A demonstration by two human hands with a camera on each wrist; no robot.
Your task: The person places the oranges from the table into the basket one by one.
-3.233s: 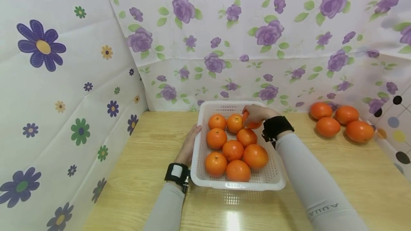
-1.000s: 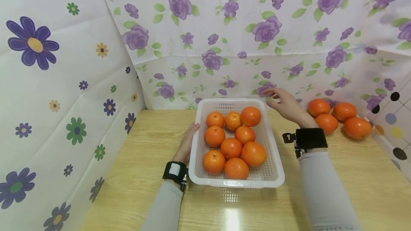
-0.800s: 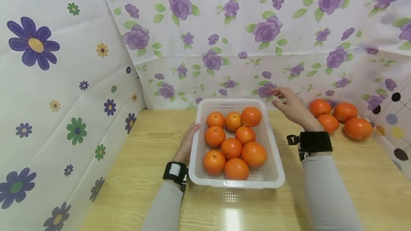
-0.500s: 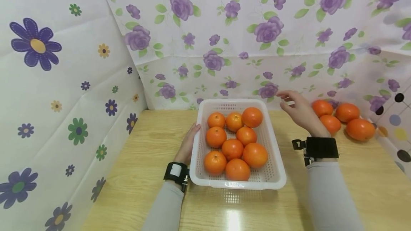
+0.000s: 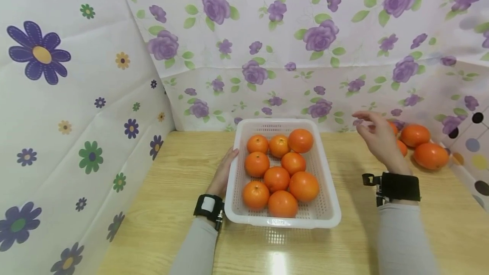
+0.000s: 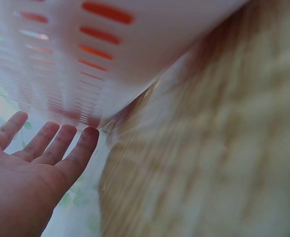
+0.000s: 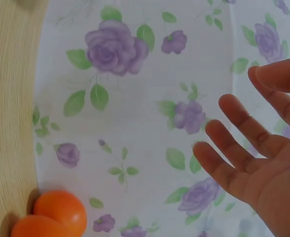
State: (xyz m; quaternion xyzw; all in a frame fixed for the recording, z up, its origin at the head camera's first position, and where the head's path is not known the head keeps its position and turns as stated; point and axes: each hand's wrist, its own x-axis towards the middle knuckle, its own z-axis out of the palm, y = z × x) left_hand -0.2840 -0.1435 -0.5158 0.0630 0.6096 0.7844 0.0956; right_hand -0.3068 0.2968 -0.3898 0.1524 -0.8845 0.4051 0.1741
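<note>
A white plastic basket (image 5: 334, 207) with slotted walls holds several oranges (image 5: 276, 179). Along its left side lies my left hand (image 5: 223, 173); in the left wrist view the straight fingers (image 6: 80, 153) reach to the slotted wall. My right hand (image 5: 382, 141) is raised beyond the basket's right side, fingers loosely bent and holding nothing. It partly covers the loose oranges (image 5: 431, 156) at the back right. Two of these oranges (image 7: 61, 212) appear at the lower left of the right wrist view, apart from the fingers.
The wooden table (image 5: 183, 164) meets a flowered cloth (image 5: 267, 54) hung along the back. A second flowered sheet (image 5: 95, 118) stands on the left, and a dotted one (image 5: 470, 156) borders the right edge. Black bands with devices sit on both wrists.
My right hand let go of an orange at the basket's back right corner, then moved right towards the loose oranges. The left hand has stayed at the basket's side.
</note>
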